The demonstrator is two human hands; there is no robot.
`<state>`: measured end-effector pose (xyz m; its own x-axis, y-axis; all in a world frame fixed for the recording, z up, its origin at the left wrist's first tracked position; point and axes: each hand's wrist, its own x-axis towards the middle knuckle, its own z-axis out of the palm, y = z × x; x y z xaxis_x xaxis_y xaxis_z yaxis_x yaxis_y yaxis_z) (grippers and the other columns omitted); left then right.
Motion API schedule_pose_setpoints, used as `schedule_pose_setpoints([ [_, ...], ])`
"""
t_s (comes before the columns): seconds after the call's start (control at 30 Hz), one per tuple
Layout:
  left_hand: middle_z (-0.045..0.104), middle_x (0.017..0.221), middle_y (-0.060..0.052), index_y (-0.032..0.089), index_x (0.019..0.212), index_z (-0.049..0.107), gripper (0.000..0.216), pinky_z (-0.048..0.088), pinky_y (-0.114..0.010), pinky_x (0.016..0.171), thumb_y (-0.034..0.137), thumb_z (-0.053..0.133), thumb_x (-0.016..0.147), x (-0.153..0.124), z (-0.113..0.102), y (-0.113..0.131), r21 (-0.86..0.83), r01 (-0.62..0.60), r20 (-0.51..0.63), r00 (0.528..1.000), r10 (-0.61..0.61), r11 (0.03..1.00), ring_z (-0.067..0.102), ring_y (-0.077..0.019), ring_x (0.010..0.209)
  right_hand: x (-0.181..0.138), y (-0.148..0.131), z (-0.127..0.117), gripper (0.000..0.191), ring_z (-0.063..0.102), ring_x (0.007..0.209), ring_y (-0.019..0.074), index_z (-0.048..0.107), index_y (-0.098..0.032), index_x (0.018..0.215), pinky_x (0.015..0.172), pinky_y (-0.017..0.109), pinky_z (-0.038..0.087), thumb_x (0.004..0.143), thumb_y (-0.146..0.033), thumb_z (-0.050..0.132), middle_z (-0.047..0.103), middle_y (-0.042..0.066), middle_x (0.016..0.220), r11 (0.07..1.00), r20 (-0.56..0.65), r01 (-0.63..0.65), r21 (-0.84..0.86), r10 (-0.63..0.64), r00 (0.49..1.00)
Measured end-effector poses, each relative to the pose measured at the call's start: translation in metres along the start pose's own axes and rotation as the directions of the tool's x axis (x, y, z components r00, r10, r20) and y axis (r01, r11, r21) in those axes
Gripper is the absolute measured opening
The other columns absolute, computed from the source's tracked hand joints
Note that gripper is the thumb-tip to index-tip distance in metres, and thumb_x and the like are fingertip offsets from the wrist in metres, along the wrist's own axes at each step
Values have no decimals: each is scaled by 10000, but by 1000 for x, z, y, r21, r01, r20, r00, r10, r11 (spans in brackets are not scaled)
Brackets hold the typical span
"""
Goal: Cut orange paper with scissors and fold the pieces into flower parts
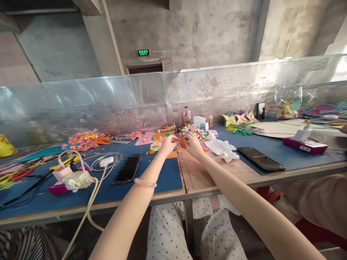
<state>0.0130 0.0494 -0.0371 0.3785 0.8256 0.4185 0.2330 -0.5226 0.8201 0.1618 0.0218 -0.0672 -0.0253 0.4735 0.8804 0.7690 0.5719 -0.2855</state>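
My left hand [169, 143] and my right hand [193, 144] meet over the middle of the table, fingers closed and pinching a small piece of orange paper [181, 142] between them. Its exact shape is partly hidden by the fingers. Just beyond my right hand sits a cluster of colourful paper flowers [193, 129]. Loose orange and pink paper sheets [148, 139] lie to the left of my left hand. Crumpled white tissue [222, 147] rests to the right of my right hand.
A phone [127, 169] lies left of my arms, another phone [260, 159] right. A purple power strip [58, 187] with cables stands at left, a second strip [305, 145] at right. Behind are a bottle [186, 115], pink paper flowers [84, 140] and a perforated metal screen [211, 90].
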Motion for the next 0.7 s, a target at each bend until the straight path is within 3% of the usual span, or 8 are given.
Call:
schedule_pose_setpoints([
  [0.13,669,657,-107,113,664,631,339,443,-246,538,450,662,648,-6,0,4,-59,221,97,972,-215,973,614,-168,601,0,2,-3,161,439,872,238,574,-181,800,788,374,348,818,-153,416,547,82,825,991,-32,8,-131,-12,999],
  [0.3,685,743,-134,105,744,641,493,473,-261,591,584,528,710,-9,0,14,-392,426,285,899,-332,815,641,-179,669,-1,-9,-8,199,409,883,241,571,-185,868,778,373,329,862,-180,372,542,94,893,956,55,141,-259,-132,990],
  [0.4,670,678,-101,116,724,622,404,484,-258,599,509,533,741,-6,0,14,-492,437,270,899,-345,753,622,-147,601,-1,-19,-9,201,395,905,253,567,-180,883,789,388,315,866,-182,367,541,109,916,919,141,236,-316,-200,970],
  [0.53,629,582,-47,128,664,576,203,477,-237,578,317,584,735,-4,-1,6,-534,381,225,925,-308,755,586,-110,526,-1,-28,-7,184,393,916,263,568,-180,889,803,404,306,851,-179,387,540,117,929,877,235,347,-331,-279,931],
  [0.6,622,575,-39,127,646,558,170,473,-235,573,272,591,727,-4,-1,2,-527,365,205,931,-301,768,582,-105,519,-2,-30,-6,189,392,931,267,563,-180,921,815,412,301,850,-194,389,538,120,951,891,216,324,-318,-265,940],
  [0.7,647,629,-54,119,677,569,160,484,-259,624,268,615,716,-3,-3,-4,-481,354,210,935,-287,802,607,-117,570,-3,-30,-6,229,392,953,268,546,-177,999,821,410,304,863,-210,365,536,118,974,943,107,177,-280,-153,982],
])
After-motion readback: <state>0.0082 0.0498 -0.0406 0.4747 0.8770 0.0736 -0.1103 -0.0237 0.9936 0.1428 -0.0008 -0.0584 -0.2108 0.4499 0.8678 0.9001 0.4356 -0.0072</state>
